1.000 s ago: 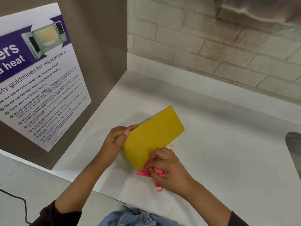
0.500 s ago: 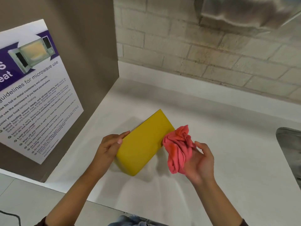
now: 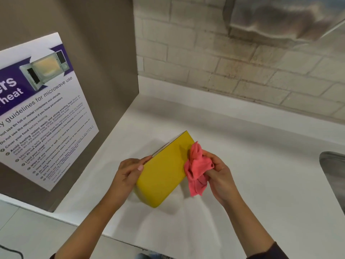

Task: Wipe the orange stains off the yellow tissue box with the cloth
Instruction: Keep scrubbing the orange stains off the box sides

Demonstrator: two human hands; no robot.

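A yellow tissue box [image 3: 164,171] stands tilted on the white counter [image 3: 261,174], its broad yellow face turned toward me. My left hand [image 3: 130,170] grips its left edge, thumb on top. A bunched pink cloth [image 3: 197,170] is held in my right hand [image 3: 218,174] and touches the box's right edge. No orange stain shows on the visible face.
A grey panel carrying a microwave-guidelines poster [image 3: 43,113] rises at the left. A brick wall [image 3: 242,71] runs behind the counter, with a metal dispenser [image 3: 280,19] above. A steel sink rim [image 3: 334,174] shows at the right edge.
My right hand lifted the cloth from the box's lower front corner, swung it out to the right, and now brings it against the box's right edge. The left hand kept its grip.
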